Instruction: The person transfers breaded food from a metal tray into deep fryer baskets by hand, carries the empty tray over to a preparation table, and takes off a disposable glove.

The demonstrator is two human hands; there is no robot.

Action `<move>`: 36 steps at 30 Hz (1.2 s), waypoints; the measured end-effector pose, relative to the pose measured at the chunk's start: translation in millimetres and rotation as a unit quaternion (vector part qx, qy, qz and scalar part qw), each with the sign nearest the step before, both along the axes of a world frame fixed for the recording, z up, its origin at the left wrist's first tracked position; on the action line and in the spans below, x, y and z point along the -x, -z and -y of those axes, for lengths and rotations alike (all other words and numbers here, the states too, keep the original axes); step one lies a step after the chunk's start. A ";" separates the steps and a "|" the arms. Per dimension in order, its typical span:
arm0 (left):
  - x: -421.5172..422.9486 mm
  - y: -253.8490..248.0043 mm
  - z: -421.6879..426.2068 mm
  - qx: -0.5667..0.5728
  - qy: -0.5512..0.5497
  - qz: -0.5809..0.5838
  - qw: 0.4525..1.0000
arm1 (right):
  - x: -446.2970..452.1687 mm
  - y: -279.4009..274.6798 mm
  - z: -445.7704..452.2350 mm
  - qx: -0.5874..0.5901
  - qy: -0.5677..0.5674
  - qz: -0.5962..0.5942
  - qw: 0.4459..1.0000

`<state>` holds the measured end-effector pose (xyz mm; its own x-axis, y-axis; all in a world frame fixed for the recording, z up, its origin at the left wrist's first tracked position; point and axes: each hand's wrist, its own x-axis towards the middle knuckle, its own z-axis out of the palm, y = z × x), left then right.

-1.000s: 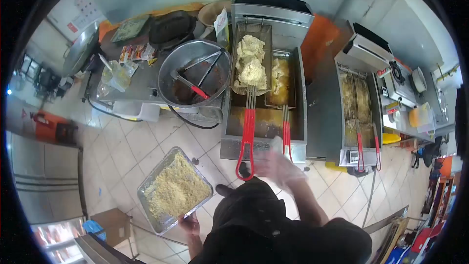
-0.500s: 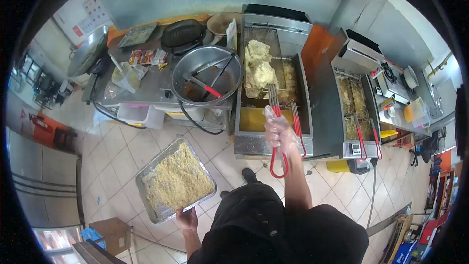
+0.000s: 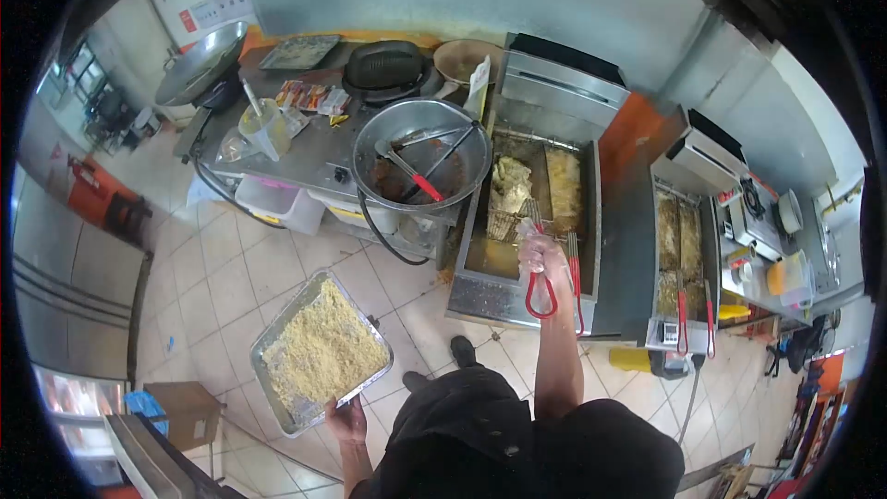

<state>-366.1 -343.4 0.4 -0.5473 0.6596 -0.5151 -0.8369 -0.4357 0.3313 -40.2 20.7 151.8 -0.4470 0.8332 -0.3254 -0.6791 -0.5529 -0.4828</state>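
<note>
My gloved right hand (image 3: 543, 257) is wrapped round the red handle of a wire fry basket (image 3: 508, 225). Pale battered food (image 3: 511, 187) lies in that basket, which sits low in the oil of the fryer (image 3: 490, 288). Beside it, a second basket (image 3: 563, 187) with a red handle is in the same fryer, its food in bubbling oil. Down at the left, my left hand (image 3: 346, 421) grips the lower right edge of a metal tray (image 3: 381, 371) that holds yellowish crumbs (image 3: 323, 347).
A large metal bowl (image 3: 372, 134) with red-handled tongs (image 3: 413, 175) stands on the counter (image 3: 323, 150) left of the fryer. Another fryer (image 3: 662, 331) with two baskets is at the right. A cardboard box (image 3: 185, 414) lies at the lower left, and plastic tubs (image 3: 280, 201) sit under the counter.
My right hand came to the basket handle and closed on it. The basket with the battered food has gone down into the oil. My left hand still holds the tray.
</note>
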 end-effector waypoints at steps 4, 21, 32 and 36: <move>-6.6 6.8 5.6 -0.043 -0.021 0.057 0.997 | 8.4 -5.1 -3.2 -0.076 -0.030 0.365 0.927; -41.6 17.5 -17.2 0.063 -0.289 -0.012 0.955 | 274.7 64.8 74.9 -0.201 -0.509 0.328 0.770; -105.2 25.1 -167.1 0.149 -0.448 -0.138 0.871 | 340.7 239.8 -33.0 -0.309 -0.683 0.078 0.657; -145.2 -31.1 -176.3 0.336 -0.404 -0.304 0.795 | 381.5 134.2 -37.0 -0.240 -0.778 0.115 0.569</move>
